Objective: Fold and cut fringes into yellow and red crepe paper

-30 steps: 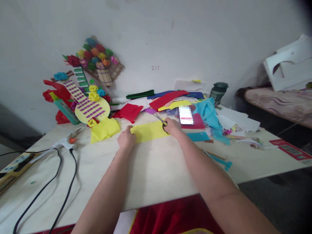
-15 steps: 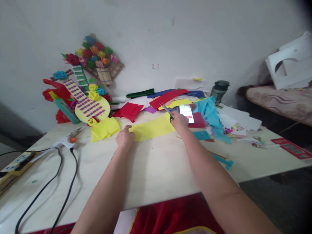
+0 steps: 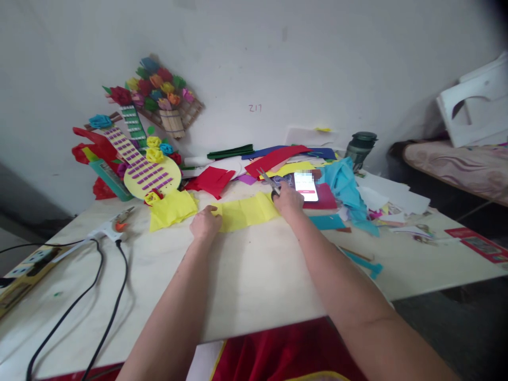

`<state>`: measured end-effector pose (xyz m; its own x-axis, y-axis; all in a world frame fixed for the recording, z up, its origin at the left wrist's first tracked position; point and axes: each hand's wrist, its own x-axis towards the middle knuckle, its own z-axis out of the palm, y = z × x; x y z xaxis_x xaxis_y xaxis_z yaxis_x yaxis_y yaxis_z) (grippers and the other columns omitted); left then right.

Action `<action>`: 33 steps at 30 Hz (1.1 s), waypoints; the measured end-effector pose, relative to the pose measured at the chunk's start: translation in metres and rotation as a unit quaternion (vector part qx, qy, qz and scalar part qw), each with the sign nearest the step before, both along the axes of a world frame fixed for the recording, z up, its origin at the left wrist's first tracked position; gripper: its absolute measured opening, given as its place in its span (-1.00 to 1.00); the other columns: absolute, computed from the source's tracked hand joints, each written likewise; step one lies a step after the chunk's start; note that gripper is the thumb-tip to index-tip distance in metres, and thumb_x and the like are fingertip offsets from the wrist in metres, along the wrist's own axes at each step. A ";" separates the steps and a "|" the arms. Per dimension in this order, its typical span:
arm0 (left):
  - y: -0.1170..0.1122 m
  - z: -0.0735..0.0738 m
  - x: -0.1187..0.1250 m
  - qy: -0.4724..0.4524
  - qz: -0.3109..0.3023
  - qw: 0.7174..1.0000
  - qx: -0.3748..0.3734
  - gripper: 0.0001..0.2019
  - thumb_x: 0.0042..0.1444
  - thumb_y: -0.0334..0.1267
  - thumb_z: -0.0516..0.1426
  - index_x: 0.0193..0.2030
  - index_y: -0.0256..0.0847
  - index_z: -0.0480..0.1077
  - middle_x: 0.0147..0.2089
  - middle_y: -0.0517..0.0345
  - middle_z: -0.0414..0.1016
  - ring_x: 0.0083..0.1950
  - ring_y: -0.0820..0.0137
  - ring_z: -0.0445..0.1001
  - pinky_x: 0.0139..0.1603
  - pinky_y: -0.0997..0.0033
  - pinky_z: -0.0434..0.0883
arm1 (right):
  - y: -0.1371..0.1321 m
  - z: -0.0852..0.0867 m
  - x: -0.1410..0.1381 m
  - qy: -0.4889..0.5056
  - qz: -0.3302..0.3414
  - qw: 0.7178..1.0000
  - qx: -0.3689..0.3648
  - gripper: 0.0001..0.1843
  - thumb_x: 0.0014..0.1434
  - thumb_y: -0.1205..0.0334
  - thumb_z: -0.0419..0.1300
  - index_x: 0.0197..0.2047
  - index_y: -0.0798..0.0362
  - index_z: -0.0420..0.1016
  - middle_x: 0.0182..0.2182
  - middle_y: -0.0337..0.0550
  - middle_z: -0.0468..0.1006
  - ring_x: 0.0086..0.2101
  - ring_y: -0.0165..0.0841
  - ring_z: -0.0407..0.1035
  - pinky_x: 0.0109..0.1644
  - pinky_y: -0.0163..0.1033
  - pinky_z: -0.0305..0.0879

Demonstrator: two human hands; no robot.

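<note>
A strip of yellow crepe paper (image 3: 246, 212) lies across the table between my hands, with creases across its middle and right part. My left hand (image 3: 205, 221) has its fingers curled on the strip's left end. My right hand (image 3: 289, 201) is closed around a pair of scissors (image 3: 269, 181) and rests at the strip's right end. The blades point up and to the left, away from the yellow paper. Just left of my left hand sits a stack of yellow paper pieces (image 3: 173, 210).
A glue gun (image 3: 108, 228) with a black cord lies at left, near a power strip (image 3: 29, 275). Behind are a glue bottle (image 3: 110, 177), a paper-flower guitar (image 3: 153, 177) and red paper (image 3: 214, 180). Right are a lit phone (image 3: 305, 186), blue crepe paper (image 3: 345, 185) and a dark bottle (image 3: 360, 147).
My right hand has shifted slightly left with the scissors, toward my left hand. The yellow strip, smoother before, now shows creases. The left hand has barely moved.
</note>
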<state>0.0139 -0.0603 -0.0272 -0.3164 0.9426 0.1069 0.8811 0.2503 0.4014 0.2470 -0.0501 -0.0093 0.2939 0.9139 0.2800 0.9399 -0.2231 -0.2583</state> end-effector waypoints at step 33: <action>0.004 -0.012 0.012 -0.082 0.057 0.986 0.131 -0.67 -0.03 -0.29 0.00 -0.06 -0.08 0.29 -0.22 0.10 0.46 -0.12 0.28 0.38 -0.20 0.34 0.29 | 0.037 -0.041 0.028 0.076 0.051 0.996 -0.005 -0.69 -0.06 0.20 0.13 -0.21 0.05 0.51 -0.20 -0.02 0.46 -0.26 -0.27 0.35 -0.28 -0.30 0.23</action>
